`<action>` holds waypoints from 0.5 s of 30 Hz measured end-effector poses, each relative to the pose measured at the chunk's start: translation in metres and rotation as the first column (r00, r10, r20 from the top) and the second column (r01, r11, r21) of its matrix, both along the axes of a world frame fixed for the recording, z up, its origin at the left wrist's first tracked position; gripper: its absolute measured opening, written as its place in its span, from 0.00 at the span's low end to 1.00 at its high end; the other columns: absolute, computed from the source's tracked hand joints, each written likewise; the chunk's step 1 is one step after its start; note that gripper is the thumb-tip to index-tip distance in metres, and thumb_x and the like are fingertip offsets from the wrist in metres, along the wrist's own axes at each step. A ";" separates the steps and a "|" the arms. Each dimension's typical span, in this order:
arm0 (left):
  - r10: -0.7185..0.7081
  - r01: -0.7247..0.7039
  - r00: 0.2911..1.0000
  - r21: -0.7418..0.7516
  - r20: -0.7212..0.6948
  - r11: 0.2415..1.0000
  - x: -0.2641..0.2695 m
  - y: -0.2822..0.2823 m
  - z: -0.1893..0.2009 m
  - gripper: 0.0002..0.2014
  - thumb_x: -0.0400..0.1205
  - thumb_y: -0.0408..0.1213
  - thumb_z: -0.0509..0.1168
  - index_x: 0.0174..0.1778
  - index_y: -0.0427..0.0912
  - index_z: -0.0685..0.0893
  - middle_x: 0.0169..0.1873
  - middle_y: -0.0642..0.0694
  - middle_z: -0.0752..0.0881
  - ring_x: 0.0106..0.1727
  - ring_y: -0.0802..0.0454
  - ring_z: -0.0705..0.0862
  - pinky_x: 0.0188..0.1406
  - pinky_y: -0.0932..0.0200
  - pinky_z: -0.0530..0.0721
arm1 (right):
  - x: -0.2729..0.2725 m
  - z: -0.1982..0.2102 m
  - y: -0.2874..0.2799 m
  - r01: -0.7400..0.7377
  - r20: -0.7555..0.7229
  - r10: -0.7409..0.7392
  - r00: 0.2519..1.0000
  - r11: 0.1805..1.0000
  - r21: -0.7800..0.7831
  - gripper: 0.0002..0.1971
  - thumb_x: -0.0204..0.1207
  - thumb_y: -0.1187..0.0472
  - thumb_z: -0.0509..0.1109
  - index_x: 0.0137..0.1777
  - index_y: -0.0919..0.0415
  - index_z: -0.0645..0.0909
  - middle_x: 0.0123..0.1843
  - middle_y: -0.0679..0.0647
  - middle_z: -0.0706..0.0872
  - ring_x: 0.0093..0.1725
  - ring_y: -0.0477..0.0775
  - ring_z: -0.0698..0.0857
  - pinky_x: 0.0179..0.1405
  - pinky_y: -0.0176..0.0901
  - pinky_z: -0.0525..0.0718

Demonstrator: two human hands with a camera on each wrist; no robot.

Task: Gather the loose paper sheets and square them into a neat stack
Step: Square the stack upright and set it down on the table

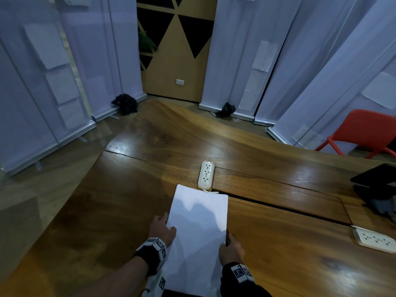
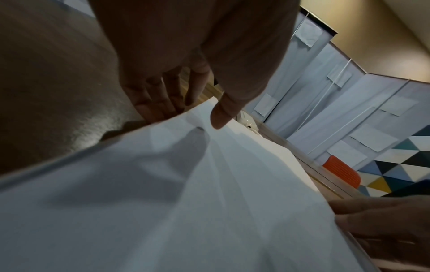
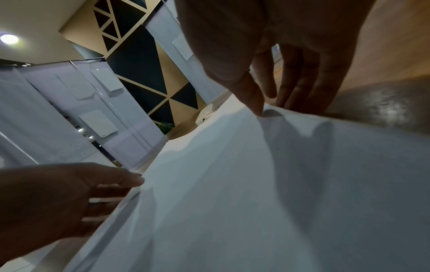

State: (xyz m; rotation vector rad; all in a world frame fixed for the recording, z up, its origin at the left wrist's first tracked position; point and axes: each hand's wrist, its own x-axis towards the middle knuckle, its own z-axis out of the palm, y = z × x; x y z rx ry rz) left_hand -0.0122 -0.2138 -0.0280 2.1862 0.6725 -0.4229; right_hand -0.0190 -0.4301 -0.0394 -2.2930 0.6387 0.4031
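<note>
A stack of white paper sheets (image 1: 199, 228) lies lengthwise on the wooden table (image 1: 120, 211), its near end at the table's front edge. My left hand (image 1: 163, 226) stands at the stack's left edge. Its straight fingers (image 2: 160, 108) press against that side and its thumb (image 2: 220, 117) rests on the top sheet (image 2: 209, 202). My right hand (image 1: 230, 243) mirrors it at the right edge: the fingers (image 3: 295, 88) run down beside the paper (image 3: 232, 202) and the thumb (image 3: 251, 99) touches the top. Neither hand curls round the sheets.
A white power strip (image 1: 205, 174) lies just beyond the stack's far end. A second strip (image 1: 374, 241) and a black device (image 1: 377, 185) sit at the table's right. A red chair (image 1: 364, 131) and white fabric screens (image 1: 38, 86) surround the table.
</note>
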 end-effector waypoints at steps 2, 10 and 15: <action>-0.017 0.017 1.000 -0.012 0.013 1.000 0.000 0.001 0.000 0.29 0.79 0.39 0.62 0.78 0.42 0.67 0.67 0.36 0.74 0.68 0.39 0.77 0.68 0.51 0.79 | 0.000 -0.001 -0.004 -0.037 0.021 0.037 0.999 0.999 -0.013 0.19 0.79 0.63 0.61 0.68 0.52 0.79 0.64 0.60 0.84 0.62 0.63 0.81 0.62 0.45 0.77; -0.028 0.028 0.999 -0.014 0.027 0.999 -0.001 0.008 0.002 0.27 0.82 0.37 0.62 0.78 0.42 0.68 0.71 0.34 0.73 0.71 0.38 0.75 0.71 0.52 0.74 | 0.000 -0.006 -0.004 -0.024 0.010 0.024 1.000 1.000 -0.007 0.20 0.80 0.61 0.61 0.70 0.49 0.79 0.67 0.61 0.82 0.67 0.63 0.79 0.67 0.46 0.77; -0.034 0.035 0.999 -0.018 0.012 0.999 -0.003 0.009 0.005 0.27 0.81 0.38 0.63 0.77 0.44 0.69 0.71 0.33 0.73 0.72 0.36 0.75 0.73 0.49 0.74 | -0.002 -0.001 -0.004 -0.035 0.017 0.035 0.999 0.999 0.005 0.19 0.80 0.62 0.62 0.70 0.52 0.80 0.69 0.59 0.81 0.67 0.62 0.79 0.70 0.46 0.76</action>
